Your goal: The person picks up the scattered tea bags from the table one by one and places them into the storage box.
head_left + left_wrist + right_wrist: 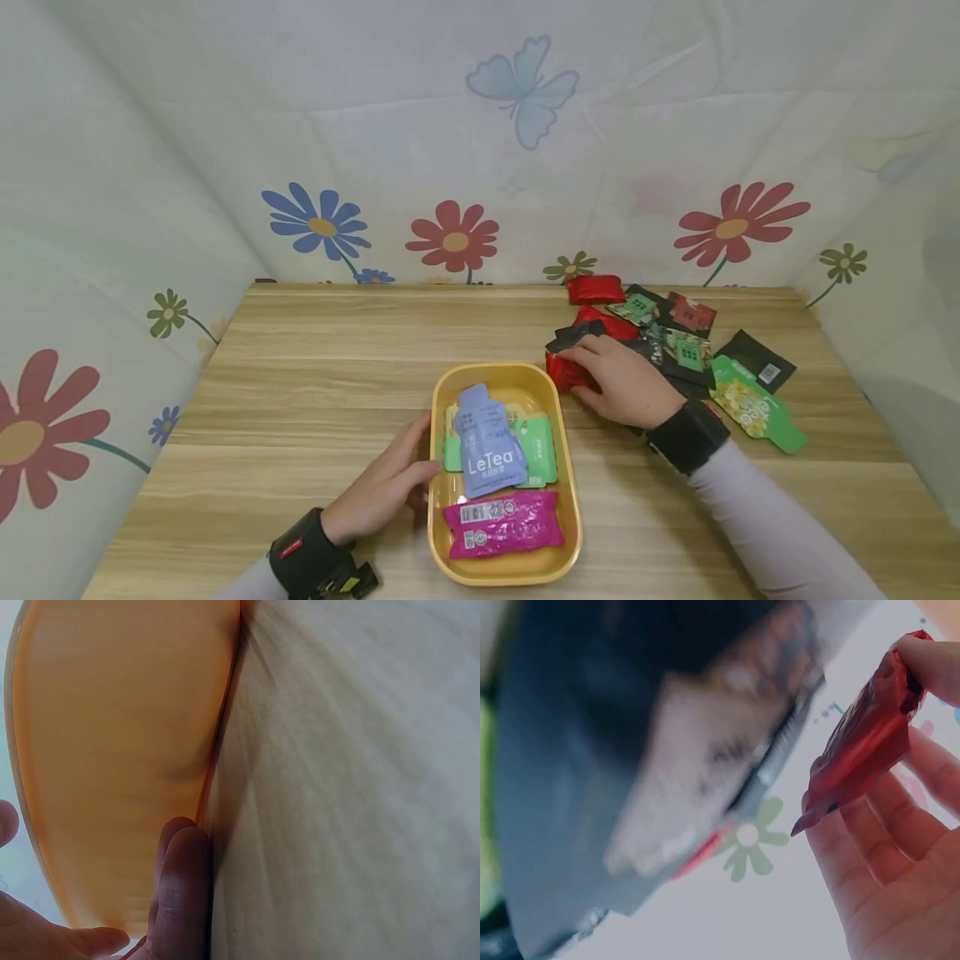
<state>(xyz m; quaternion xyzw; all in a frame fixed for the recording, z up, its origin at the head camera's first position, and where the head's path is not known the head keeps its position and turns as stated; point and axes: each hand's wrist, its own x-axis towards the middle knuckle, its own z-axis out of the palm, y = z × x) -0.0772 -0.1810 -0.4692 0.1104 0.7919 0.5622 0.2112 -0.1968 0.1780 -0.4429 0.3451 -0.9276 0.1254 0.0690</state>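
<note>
My left hand [390, 475] rests against the left side of a yellow tray [576, 500], with its fingers along the outer wall and the thumb at the rim. Inside the tray, a blue LeTea packet [491, 450] overlaps green packets [536, 446], and a magenta packet [504, 525] lies at the near end. Just past the tray's far right corner, my right hand [626, 383] pinches a red foil packet [870, 742] between thumb and fingers. Black sachets [577, 333] lie close beyond its fingertips.
Black sachets with coloured labels [688, 350] lie heaped beyond the right hand. Red packets [596, 289] sit at the table's back edge. A green packet [750, 400] and a black sachet [757, 360] lie farther right. A flowered cloth [525, 167] hangs behind the wooden table [322, 358].
</note>
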